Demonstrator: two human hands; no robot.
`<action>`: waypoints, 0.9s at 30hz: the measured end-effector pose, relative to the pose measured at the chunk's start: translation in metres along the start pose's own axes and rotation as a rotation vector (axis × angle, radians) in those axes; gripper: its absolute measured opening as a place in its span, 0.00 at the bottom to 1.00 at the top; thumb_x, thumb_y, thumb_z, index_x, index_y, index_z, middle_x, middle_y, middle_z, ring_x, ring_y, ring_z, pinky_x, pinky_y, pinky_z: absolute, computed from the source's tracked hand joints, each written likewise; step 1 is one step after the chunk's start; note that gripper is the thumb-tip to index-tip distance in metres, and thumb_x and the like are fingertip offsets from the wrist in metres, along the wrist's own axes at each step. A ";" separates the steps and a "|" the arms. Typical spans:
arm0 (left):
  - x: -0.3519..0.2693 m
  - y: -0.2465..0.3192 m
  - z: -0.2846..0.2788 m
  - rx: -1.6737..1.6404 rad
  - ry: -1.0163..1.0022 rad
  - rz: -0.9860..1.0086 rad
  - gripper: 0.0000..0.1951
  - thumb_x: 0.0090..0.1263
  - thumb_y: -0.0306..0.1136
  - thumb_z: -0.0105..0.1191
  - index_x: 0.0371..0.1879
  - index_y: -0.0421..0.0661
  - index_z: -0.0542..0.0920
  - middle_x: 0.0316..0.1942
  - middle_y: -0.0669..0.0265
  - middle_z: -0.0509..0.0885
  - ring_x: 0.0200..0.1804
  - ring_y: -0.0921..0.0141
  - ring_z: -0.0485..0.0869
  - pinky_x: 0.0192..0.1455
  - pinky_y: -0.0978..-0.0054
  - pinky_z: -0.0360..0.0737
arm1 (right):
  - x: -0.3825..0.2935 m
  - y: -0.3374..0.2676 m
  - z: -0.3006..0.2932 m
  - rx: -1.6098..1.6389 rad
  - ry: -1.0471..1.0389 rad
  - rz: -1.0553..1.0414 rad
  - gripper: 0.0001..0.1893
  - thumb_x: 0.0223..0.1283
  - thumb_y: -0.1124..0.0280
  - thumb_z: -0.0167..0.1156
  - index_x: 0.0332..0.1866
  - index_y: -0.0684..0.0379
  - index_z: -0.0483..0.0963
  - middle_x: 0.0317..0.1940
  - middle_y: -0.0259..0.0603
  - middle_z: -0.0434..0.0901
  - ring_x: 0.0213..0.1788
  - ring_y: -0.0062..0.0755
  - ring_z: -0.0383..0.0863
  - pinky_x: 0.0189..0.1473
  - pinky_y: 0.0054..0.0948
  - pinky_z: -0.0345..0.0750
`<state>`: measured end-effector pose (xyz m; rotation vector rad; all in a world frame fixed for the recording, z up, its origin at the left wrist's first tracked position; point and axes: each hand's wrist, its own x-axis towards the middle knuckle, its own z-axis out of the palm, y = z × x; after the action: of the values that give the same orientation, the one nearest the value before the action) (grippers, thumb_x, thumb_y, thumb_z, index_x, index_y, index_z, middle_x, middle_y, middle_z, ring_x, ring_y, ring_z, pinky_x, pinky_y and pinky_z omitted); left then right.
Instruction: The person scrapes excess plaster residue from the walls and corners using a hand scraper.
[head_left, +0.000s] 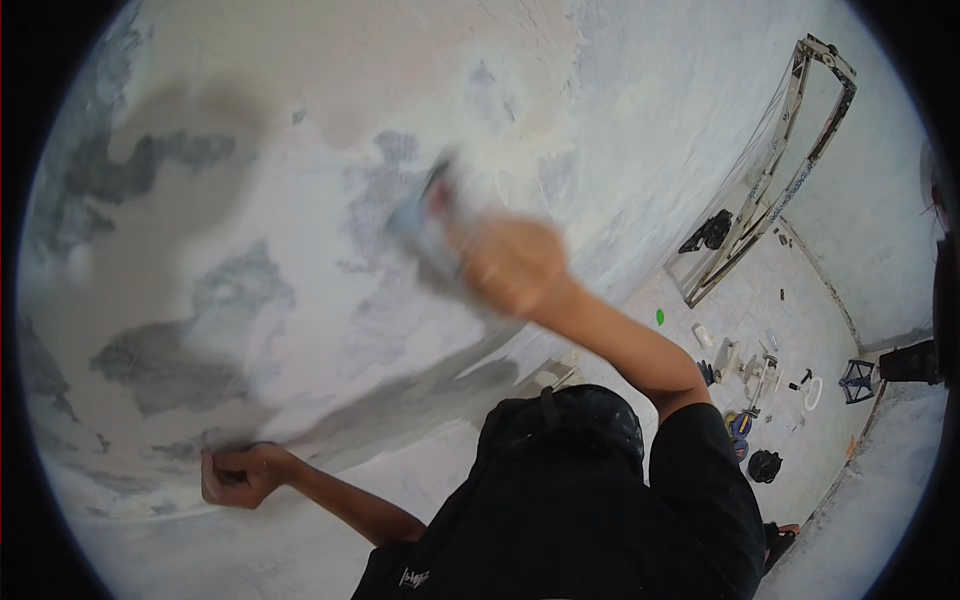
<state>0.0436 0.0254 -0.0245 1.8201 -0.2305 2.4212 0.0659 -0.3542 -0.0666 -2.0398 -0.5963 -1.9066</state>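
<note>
My right hand (514, 266) is raised in front of a plastered wall (315, 315), closed around a flat hand tool (411, 217). Motion blur hides the tool's exact kind; its flat grey-blue part is at the wall surface, with a darker edge above. Patches of dark grey and pale filler mottle the wall around it. Lower left, my left hand (244, 478) is curled into a loose fist close to the wall's lower part. No object shows in it, and I cannot tell whether it touches the wall.
A paint-spattered metal frame (780, 202) leans at the right, beside a black plastic bag (709, 231). On the floor lie a white cylinder (703, 335), a white ring (812, 393), a black bundle (765, 466) and several small tools. A black bucket (909, 363) stands near the far corner.
</note>
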 end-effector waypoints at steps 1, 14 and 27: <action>0.003 0.002 -0.001 0.004 0.000 -0.001 0.05 0.73 0.25 0.51 0.36 0.37 0.80 0.36 0.64 0.75 0.30 0.75 0.76 0.31 0.79 0.77 | -0.013 -0.025 -0.004 0.085 -0.168 -0.082 0.23 0.49 0.71 0.65 0.54 0.62 0.78 0.37 0.41 0.83 0.26 0.24 0.80 0.24 0.24 0.78; 0.011 0.036 -0.014 0.075 -0.201 -0.042 0.13 0.70 0.30 0.48 0.49 0.41 0.80 0.50 0.57 0.74 0.53 0.64 0.71 0.51 0.61 0.71 | -0.090 0.014 -0.079 0.069 -0.247 0.205 0.23 0.43 0.82 0.65 0.50 0.60 0.80 0.22 0.36 0.76 0.18 0.32 0.72 0.21 0.30 0.70; -0.004 0.175 0.027 -0.250 -0.887 0.192 0.39 0.67 0.61 0.50 0.75 0.58 0.58 0.79 0.53 0.45 0.76 0.39 0.29 0.67 0.30 0.18 | -0.128 -0.020 -0.107 -0.082 -0.042 0.486 0.16 0.61 0.75 0.50 0.47 0.73 0.80 0.14 0.38 0.74 0.14 0.31 0.71 0.20 0.26 0.68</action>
<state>0.0401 -0.1515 -0.0309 2.6815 -0.7505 1.4007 -0.0423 -0.4011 -0.1858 -2.0401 -0.0175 -1.6230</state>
